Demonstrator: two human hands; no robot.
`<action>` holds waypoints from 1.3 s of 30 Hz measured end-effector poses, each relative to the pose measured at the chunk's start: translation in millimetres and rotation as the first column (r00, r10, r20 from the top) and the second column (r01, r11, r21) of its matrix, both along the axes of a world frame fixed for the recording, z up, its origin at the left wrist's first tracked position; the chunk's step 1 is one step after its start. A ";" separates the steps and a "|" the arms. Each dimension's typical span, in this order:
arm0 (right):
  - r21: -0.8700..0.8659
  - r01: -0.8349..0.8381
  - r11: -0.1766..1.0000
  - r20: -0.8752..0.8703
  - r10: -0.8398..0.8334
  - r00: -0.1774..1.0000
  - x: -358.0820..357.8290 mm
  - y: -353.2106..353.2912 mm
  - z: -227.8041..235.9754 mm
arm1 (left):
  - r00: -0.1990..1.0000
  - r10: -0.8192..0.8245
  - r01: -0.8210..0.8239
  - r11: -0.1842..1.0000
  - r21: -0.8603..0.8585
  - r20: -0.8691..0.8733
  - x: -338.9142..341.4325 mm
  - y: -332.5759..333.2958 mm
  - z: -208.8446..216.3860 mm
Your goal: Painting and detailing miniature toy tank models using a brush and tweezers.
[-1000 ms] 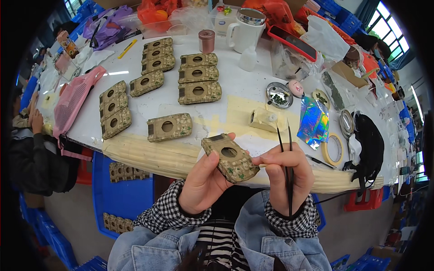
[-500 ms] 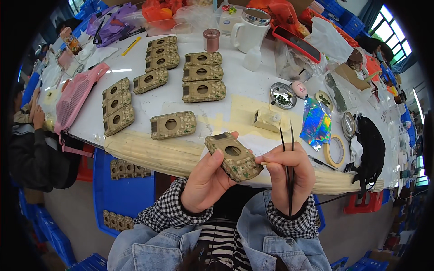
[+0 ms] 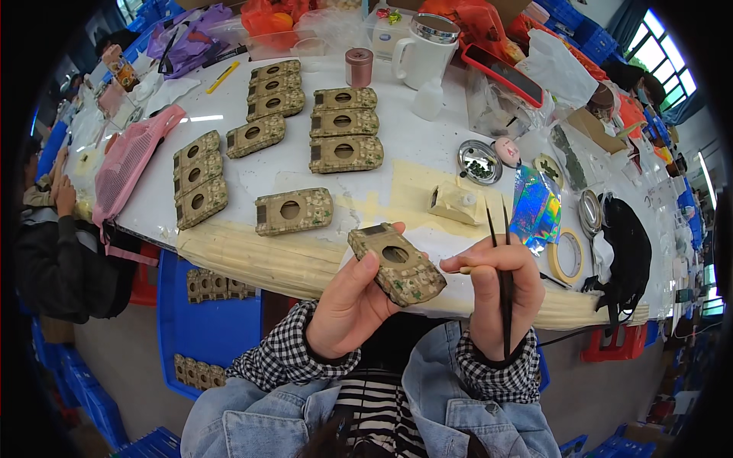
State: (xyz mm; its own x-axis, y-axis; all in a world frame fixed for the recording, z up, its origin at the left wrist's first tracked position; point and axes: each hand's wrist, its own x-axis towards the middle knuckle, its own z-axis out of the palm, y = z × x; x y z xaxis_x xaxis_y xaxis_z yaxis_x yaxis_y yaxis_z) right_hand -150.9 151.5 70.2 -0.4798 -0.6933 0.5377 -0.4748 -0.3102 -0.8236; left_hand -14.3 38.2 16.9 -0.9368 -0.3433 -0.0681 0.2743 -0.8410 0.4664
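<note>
My left hand [image 3: 343, 313] is closed round a camouflage-painted toy tank hull [image 3: 401, 267] with a round hole in its top, tilted above the table's near edge. To its right, my right hand [image 3: 511, 282] is closed on black tweezers [image 3: 497, 221], points upward, legs apart with nothing between them. Its thumb and forefinger also pinch a short pale stick [image 3: 462, 270], whose end is just off the hull. A matching hull [image 3: 293, 212] lies on the table beyond my left hand, and several more hulls [image 3: 345, 155] stand in groups farther back.
At the right are a round metal dish [image 3: 479, 162] of small green pieces, a tape-covered block [image 3: 456, 202], holographic foil [image 3: 533, 210] and a tape roll [image 3: 566, 257]. A white mug [image 3: 427, 57] and phone [image 3: 502, 75] stand behind. A blue tray [image 3: 202, 320] with hulls sits below left.
My right hand has drawn back to the right, carrying the tweezers and stick away from the hull's edge. My left hand and its hull have barely moved.
</note>
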 end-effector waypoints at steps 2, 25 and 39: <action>-0.025 0.070 0.997 0.037 -0.069 0.997 -8.2 -0.2 0.5 | 1.000 0.021 -0.021 1.000 -0.015 0.012 1.2 -0.2 3.2; 0.185 0.176 0.967 -0.218 -0.134 0.967 -36.1 24.8 -21.9 | 0.908 0.321 -0.263 0.937 0.229 -0.270 15.7 -29.1 -16.4; 0.284 -0.007 0.959 -0.067 0.027 0.997 -11.1 9.9 -56.6 | 0.928 0.292 -0.257 0.951 0.172 -0.232 12.8 -26.9 -21.2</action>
